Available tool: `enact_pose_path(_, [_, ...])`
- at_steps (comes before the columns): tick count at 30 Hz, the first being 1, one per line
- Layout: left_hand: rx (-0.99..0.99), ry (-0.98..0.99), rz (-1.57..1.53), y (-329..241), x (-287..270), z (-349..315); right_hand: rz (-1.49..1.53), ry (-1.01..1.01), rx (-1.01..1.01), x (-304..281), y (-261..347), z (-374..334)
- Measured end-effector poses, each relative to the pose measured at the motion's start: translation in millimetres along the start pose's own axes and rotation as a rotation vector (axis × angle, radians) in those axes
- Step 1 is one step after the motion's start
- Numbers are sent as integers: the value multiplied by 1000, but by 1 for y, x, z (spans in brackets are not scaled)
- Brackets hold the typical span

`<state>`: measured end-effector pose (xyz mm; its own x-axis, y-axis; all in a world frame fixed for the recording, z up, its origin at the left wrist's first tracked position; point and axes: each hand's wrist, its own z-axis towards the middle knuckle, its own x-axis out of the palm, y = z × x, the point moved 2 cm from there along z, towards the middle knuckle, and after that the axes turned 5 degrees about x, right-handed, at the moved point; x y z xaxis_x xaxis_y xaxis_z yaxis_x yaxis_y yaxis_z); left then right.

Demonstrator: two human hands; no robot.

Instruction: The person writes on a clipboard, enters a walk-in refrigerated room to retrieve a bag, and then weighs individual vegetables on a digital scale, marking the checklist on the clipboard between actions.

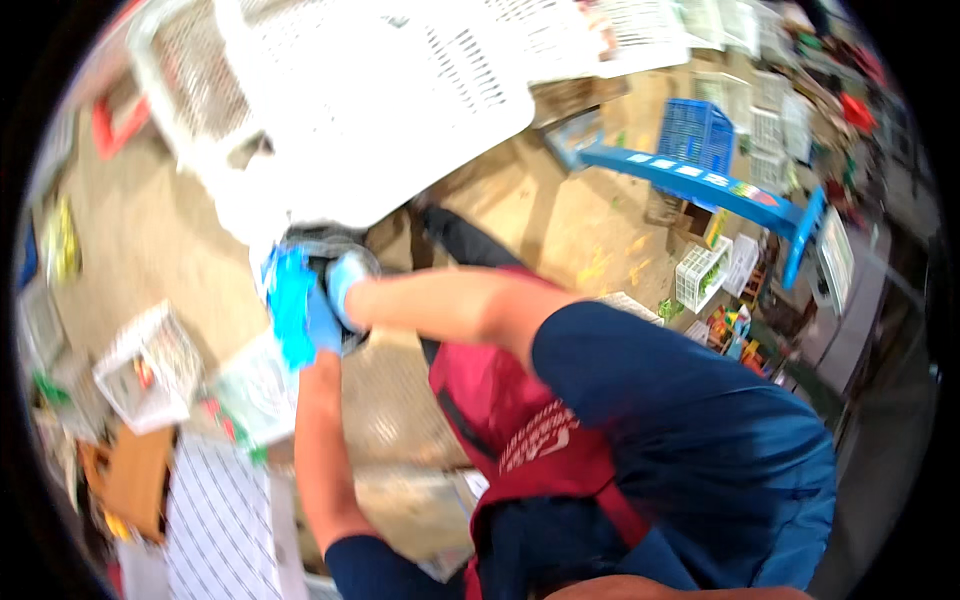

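My left hand (319, 318), in a pale blue glove, is at the left of centre. It appears closed on a bright blue crumpled piece (288, 305), perhaps thin plastic, that hangs along its outer side. Close beside it is my right hand (347, 286), gloved the same way, with its fingers turned away and blurred. A dark round container (325, 242), with what looks like clear plastic at its rim, sits just beyond both hands. Large white perforated crates (370, 100) stand right past it.
A white basket (150, 365) with some contents stands at left, near a clear plastic bag (255, 385). At right a blue bar (690, 178) crosses in front of a blue crate (697, 135). A small white crate (703, 272) holds greens. A striped sheet (220, 520) lies lower left.
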<state>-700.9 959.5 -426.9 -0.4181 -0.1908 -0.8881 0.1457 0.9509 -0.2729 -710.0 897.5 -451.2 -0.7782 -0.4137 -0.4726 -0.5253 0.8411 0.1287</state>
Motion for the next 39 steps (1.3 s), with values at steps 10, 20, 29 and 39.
enact_pose_path(10, [-846, 282, -1676, 130, 164, 4, 852, -163, 3, 13, -31, 3])
enact_pose_path(20, [-206, 141, -697, 116, 61, 14, 702, -322, 109, 38, -2, 27])
enact_pose_path(29, [177, 86, -291, 93, 3, 14, 410, -165, 20, 26, 8, 41])
enact_pose_path(39, [567, 47, -465, 58, -22, 9, 882, -393, -41, 46, -43, -13])
